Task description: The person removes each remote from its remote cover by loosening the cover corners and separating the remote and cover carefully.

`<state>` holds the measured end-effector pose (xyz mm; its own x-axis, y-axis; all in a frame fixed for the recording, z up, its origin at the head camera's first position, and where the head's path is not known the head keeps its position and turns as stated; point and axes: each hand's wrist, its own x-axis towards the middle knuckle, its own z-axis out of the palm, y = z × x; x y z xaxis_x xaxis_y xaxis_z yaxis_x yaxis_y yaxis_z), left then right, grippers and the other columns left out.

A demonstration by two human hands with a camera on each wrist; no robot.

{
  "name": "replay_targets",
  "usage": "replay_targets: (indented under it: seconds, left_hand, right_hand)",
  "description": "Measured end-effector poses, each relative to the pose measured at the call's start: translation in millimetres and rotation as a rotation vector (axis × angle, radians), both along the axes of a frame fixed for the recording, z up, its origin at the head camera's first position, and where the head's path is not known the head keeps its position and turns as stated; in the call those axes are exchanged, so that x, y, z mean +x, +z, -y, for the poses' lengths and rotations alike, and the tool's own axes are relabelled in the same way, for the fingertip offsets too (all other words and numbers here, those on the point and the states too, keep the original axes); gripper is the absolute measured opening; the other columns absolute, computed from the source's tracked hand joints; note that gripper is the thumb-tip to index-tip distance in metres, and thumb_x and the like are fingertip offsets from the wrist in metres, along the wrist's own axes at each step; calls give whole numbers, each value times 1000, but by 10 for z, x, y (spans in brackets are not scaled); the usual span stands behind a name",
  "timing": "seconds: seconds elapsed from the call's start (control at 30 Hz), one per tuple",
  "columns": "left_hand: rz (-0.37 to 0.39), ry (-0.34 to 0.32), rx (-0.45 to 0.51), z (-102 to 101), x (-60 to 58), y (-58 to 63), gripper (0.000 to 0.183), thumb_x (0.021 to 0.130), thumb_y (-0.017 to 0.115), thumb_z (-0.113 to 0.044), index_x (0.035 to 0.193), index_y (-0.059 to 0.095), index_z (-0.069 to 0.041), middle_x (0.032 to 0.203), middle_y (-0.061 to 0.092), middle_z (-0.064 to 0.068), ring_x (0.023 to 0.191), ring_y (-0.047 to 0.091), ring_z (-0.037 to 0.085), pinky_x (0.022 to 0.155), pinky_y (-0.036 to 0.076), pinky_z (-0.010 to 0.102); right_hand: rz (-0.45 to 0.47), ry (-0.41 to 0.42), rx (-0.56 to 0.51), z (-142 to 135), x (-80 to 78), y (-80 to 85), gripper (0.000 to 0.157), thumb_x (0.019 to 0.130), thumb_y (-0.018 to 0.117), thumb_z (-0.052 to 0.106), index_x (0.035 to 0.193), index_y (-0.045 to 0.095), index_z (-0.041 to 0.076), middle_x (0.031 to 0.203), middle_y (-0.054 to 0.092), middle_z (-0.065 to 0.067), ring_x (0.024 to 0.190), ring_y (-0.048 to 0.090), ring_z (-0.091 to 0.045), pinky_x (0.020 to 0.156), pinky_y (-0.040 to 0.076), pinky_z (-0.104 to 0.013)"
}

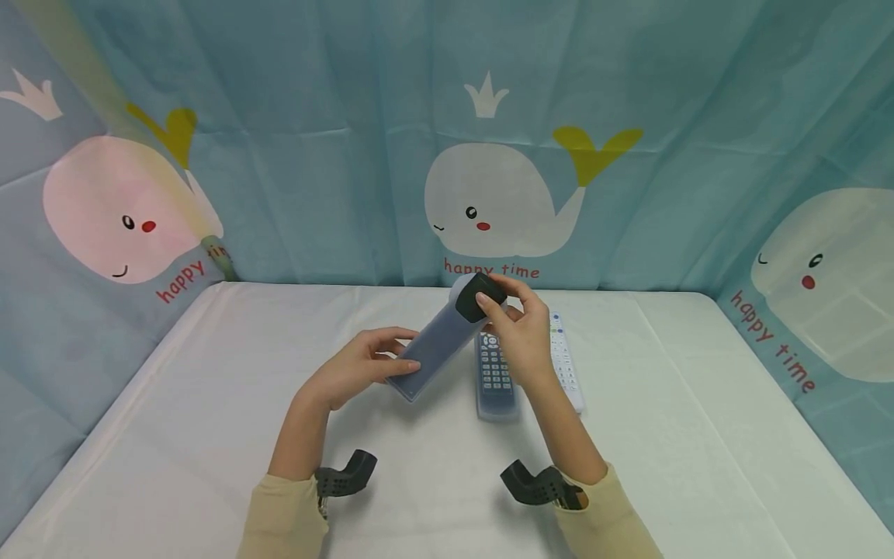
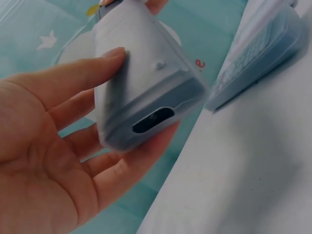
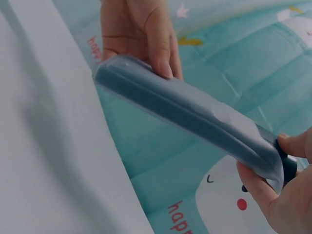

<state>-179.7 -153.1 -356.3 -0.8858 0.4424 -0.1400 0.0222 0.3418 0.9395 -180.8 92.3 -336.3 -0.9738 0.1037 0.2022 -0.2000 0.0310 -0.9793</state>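
A dark remote control (image 1: 478,297) sits inside a translucent cover (image 1: 436,345), tilted above the white table, its bare black end sticking out at the upper right. My left hand (image 1: 363,361) holds the cover's lower end, thumb on top and fingers beneath. At the other end, my right hand (image 1: 522,330) pinches around the black part, where the cover's loose edge (image 3: 278,175) flares. A small slot (image 2: 153,121) shows in the cover's lower end face in the left wrist view. The held remote's buttons face away from the head view.
On the table behind the right hand lies a second remote (image 1: 497,376) in a translucent cover, keys up. Beside it is a white remote (image 1: 566,365), partly hidden by that hand. A blue whale-print curtain (image 1: 314,194) surrounds the table (image 1: 698,435) at the back and sides.
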Motion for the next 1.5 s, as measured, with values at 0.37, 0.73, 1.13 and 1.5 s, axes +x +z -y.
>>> replay_targets:
  seconds: [0.37, 0.73, 1.13, 1.5]
  left_hand:
    - [-78, 33, -2, 64, 45, 47, 47, 100, 73, -13, 143, 62, 0, 115, 69, 16, 92, 70, 18, 80, 59, 35]
    - [-161, 75, 27, 72, 108, 46, 41, 104, 68, -14, 142, 63, -1, 108, 69, 13, 89, 65, 18, 75, 55, 30]
    - [-161, 210, 125, 70, 208, -96, 36, 107, 65, -15, 140, 64, -4, 120, 68, 18, 91, 65, 15, 74, 59, 26]
    - [-68, 252, 211, 27, 197, -153, 38, 108, 64, -16, 143, 61, -2, 129, 65, 17, 97, 67, 16, 78, 61, 28]
  right_hand:
    - [60, 71, 117, -155, -40, -27, 44, 102, 70, 6, 144, 58, 2, 135, 55, -20, 106, 75, -37, 78, 66, -34]
    - [32, 55, 302, -249, -28, -53, 45, 102, 72, 15, 145, 60, 7, 136, 59, -22, 97, 75, -36, 82, 65, -38]
    - [-35, 35, 418, -253, -42, -62, 44, 98, 77, 17, 139, 66, 6, 121, 69, -21, 81, 55, -20, 66, 46, -29]
    - [9, 169, 359, -314, -76, -35, 49, 102, 71, 13, 150, 59, 12, 122, 63, -23, 94, 62, -31, 74, 57, -34]
